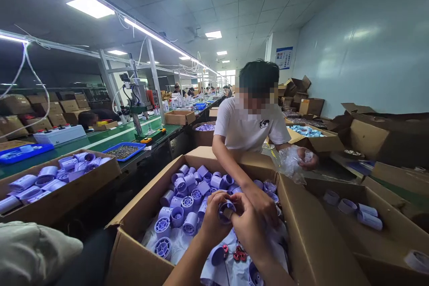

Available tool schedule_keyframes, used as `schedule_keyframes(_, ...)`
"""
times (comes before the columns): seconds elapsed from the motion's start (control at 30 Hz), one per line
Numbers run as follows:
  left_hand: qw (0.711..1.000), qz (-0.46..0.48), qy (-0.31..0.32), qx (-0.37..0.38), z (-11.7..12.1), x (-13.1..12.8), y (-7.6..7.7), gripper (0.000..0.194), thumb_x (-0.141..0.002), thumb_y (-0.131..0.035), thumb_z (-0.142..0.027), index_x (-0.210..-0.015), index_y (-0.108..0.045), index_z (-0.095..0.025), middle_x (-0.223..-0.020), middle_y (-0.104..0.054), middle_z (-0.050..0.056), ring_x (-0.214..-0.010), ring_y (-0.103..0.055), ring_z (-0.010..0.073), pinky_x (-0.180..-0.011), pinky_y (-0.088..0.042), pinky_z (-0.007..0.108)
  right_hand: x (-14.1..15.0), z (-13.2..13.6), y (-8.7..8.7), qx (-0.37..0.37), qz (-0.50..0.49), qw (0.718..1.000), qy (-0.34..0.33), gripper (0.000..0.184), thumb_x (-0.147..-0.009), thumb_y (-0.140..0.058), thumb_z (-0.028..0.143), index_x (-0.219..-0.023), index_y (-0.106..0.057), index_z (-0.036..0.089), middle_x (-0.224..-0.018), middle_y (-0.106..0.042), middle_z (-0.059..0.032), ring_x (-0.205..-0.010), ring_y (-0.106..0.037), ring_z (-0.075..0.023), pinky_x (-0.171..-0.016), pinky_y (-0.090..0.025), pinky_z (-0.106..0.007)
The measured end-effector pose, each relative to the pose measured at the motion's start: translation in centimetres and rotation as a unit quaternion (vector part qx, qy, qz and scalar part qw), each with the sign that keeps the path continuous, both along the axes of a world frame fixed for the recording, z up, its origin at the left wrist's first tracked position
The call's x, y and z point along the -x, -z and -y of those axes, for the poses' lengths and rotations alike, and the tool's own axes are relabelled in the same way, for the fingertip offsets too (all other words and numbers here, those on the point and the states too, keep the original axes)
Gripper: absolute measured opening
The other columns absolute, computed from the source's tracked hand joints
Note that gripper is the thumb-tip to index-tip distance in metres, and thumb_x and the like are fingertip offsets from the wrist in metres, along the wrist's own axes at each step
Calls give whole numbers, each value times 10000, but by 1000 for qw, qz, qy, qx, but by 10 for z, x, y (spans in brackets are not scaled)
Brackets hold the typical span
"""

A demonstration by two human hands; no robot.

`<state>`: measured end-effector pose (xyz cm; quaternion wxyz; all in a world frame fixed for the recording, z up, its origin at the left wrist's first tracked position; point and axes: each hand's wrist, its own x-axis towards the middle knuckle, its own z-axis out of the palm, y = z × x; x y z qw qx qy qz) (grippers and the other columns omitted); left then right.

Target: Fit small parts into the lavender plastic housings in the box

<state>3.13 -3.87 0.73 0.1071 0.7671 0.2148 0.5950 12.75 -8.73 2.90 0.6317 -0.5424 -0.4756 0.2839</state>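
Between my two hands is a lilac plastic cup-shaped housing [222,217], its open end facing me. The fingers of my left hand [214,219] wrap round its left side. My right hand [247,223] grips the right side, with the thumb at the rim. Below them, small red-and-black parts [238,254] lie on white sheeting beside a lilac housing [217,255]. Many similar housings [187,202] fill the far and left part of the cardboard box [140,257] under my hands. A co-worker's hand [266,208] reaches into this box just right of mine.
Across the box a co-worker [251,120] leans in, a clear plastic bag [291,161] in the other hand. At left stands a box of housings [56,208], near a blue tray of small parts [124,151] on the green bench. A box with several housings [368,214] is at right.
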Motion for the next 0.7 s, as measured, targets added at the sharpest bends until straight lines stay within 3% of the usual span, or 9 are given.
schedule_keyframes(0.1, 1000, 3, 25, 16, 1, -1, -1, 347, -634, -597, -90, -938, -493, -221, -895, -611, 35, -854, -604, 182, -726, -520, 308, 1, 1, -6, 47, 4, 999, 0, 180, -634, -566, 153, -808, -573, 202, -767, -692, -38, -716, -665, -226, -675, -515, -336)
schedule_keyframes(0.23, 1000, -5, 14, 12, 2, 1, -1, 352, -647, -575, -80, -958, -493, -222, -895, -607, 38, -843, -595, 180, -732, -518, 312, 6, -1, -5, 49, 28, 998, 42, 258, -604, -520, 115, -834, -572, 218, -834, -689, -40, -833, -653, -239, -768, -499, -358)
schedule_keyframes(0.43, 998, -57, 7, 20, -1, 5, 0, 393, -594, -574, -76, -953, -503, -219, -883, -599, 39, -832, -602, 193, -725, -523, 327, -1, -11, 1, 90, -45, 993, -58, 309, -577, -552, 134, -876, -616, 175, -882, -707, -68, -877, -660, -251, -817, -500, -350)
schedule_keyframes(0.7, 996, -86, -5, 37, -5, 8, 4, 402, -561, -511, -21, -915, -520, -211, -877, -614, 48, -825, -612, 194, -720, -530, 332, 10, -13, 7, 86, -64, 994, -25, 333, -589, -502, 141, -894, -634, 172, -920, -712, -77, -935, -643, -265, -866, -478, -372)
